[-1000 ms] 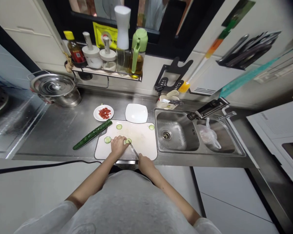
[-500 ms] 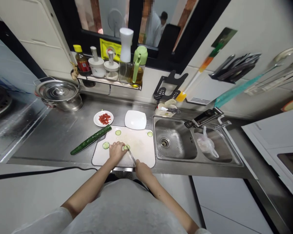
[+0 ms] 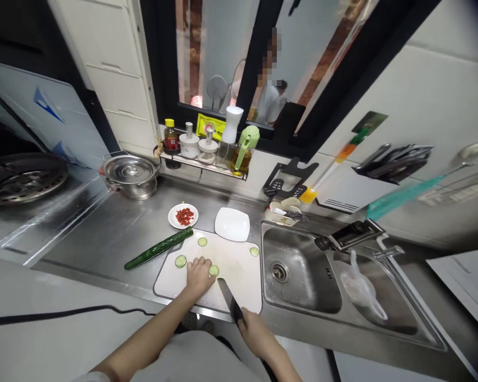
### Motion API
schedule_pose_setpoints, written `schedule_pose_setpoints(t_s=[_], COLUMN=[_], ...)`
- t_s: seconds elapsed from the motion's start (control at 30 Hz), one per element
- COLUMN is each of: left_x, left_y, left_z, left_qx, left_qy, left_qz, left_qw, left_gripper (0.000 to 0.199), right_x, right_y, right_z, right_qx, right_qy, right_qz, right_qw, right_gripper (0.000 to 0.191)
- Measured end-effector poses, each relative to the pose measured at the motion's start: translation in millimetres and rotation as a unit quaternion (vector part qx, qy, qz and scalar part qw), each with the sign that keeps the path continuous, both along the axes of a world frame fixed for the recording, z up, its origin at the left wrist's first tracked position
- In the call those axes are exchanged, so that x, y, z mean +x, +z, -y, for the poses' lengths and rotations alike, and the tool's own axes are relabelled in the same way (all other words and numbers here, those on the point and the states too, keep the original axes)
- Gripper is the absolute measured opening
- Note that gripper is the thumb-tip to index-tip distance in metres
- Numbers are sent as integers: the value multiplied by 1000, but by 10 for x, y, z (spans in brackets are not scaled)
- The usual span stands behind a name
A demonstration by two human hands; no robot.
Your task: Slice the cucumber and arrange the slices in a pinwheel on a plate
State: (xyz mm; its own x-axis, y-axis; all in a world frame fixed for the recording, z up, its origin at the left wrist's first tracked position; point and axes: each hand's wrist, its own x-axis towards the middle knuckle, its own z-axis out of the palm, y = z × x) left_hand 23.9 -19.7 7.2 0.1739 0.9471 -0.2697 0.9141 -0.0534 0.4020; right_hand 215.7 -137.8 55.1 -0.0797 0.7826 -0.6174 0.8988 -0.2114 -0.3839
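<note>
On the white cutting board (image 3: 239,289), my left hand (image 3: 199,276) is bent over with its fingertips at a cucumber slice (image 3: 214,270); anything under the palm is hidden. My right hand (image 3: 255,330) is closed round the handle of a knife (image 3: 230,300), its blade lying low over the board just right of that slice. Other cucumber slices (image 3: 180,261) lie flat on the board, at the left, the back and the far right corner. A long dark green cucumber (image 3: 158,249) rests at the board's left edge, one end over it.
Behind the board stand a plate of chopped red pieces (image 3: 184,216) and a white square dish (image 3: 232,224). A lidded steel pot (image 3: 132,178) is at the back left. To the right is a sink (image 3: 300,273) with a tap (image 3: 352,236). Bottles stand on a rack (image 3: 207,165).
The knife has come away from the slice at my left fingertips, with its blade now turned flatter. The camera view has shifted, so the whole counter sits lower in the picture.
</note>
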Motion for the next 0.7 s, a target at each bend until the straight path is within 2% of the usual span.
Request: schedule_pose_setpoints(t_s=[0.17, 0.3, 0.47, 0.57, 0.7], left_x=[27, 48, 36, -86, -418], left_y=[11, 32, 69, 83, 78], left_z=[-63, -76, -42, -29, -54], left_qx=[-25, -45, -66, -51, -15], left_qy=[10, 17, 53, 98, 186], left_qz=[16, 45, 120, 166, 181], left_qw=[1000, 998, 989, 980, 966], left_gripper=[28, 31, 23, 19, 15], right_x=[185, 145, 105, 121, 129], right_y=[-9, -4, 9, -13, -81], right_z=[-54, -100, -131, -145, -167], right_qx=[25, 24, 15, 17, 29], right_qy=[-61, -70, -67, -64, -51], right_qz=[6, -1, -2, 2, -4], right_qw=[998, 997, 998, 998, 998], right_gripper=[41, 37, 36, 36, 34])
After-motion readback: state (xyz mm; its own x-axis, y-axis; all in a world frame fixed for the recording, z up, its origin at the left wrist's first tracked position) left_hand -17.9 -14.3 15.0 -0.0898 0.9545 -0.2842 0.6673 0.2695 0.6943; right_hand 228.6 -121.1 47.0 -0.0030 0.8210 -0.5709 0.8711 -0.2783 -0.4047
